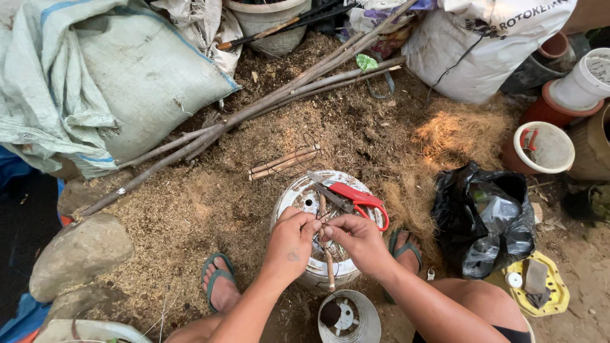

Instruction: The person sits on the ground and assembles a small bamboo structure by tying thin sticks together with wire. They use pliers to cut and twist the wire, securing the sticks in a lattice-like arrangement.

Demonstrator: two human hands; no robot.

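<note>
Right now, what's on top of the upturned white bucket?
On the white bucket: red-handled pruners and a thin stick, with the left hand and right hand over it. The hands hide the middle.

1. Far of both hands: red-handled pruners [356, 198] lie on the white drum top [298, 194], blocking reach.
2. Left: open sawdust ground [190, 209], free.
3. Right: black plastic bag [486, 219] crowds.
4. Near: small metal can [349, 317], tight.

Measured from the upturned white bucket [316, 236]: a bulging grey-white woven sack [121, 76] with blue stripes lies up-left, a white printed sack [473, 44] stands up-right, a crumpled black plastic bag [486, 219] sits just right.
</note>
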